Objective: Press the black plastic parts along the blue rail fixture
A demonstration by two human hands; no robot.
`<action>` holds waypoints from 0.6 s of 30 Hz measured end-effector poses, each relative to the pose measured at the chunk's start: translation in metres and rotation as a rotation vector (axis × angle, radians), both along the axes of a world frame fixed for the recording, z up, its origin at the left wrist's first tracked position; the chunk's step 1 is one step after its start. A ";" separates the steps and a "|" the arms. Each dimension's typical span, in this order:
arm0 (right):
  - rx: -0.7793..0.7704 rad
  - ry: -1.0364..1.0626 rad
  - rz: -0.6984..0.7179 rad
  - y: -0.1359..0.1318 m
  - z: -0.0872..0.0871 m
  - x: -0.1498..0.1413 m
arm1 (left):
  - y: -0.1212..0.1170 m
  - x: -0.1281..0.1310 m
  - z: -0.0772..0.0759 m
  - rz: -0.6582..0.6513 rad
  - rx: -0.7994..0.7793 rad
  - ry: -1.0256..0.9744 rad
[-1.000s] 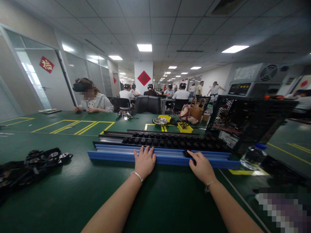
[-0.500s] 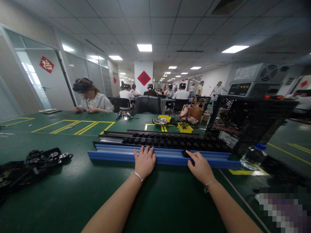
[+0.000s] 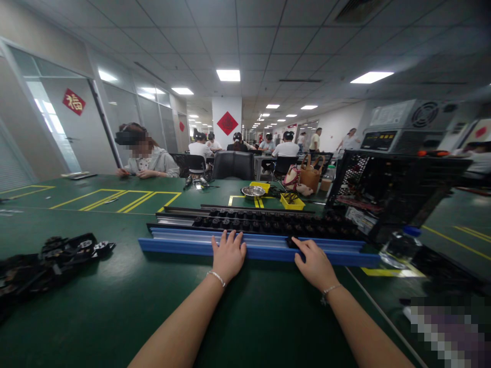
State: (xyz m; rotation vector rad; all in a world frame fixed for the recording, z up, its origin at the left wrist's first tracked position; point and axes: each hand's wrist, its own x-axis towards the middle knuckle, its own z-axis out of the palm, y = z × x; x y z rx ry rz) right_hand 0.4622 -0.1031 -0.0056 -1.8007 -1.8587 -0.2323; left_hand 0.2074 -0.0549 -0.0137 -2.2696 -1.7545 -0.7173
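Head view shows the left hand (image 3: 229,258) on the blue rail (image 3: 176,248), the right hand (image 3: 315,265) touching a black block (image 3: 292,242) (each grip apart).

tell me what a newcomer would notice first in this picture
Probably the long blue rail across the green table, with the left hand on it and the right hand touching a small black block with one finger. Next might come the dark computer case at the right, beyond the clear bottle, and the red diamond sign on the pillar behind.
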 end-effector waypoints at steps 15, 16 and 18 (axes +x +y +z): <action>-0.001 -0.016 0.029 -0.001 0.003 -0.011 | 0.000 0.001 0.000 -0.004 -0.006 0.002; 0.004 -0.019 0.032 -0.001 0.002 -0.011 | 0.000 0.001 0.000 -0.005 -0.006 0.001; 0.008 -0.024 0.038 0.000 0.001 -0.010 | 0.000 0.001 0.000 -0.008 -0.006 0.002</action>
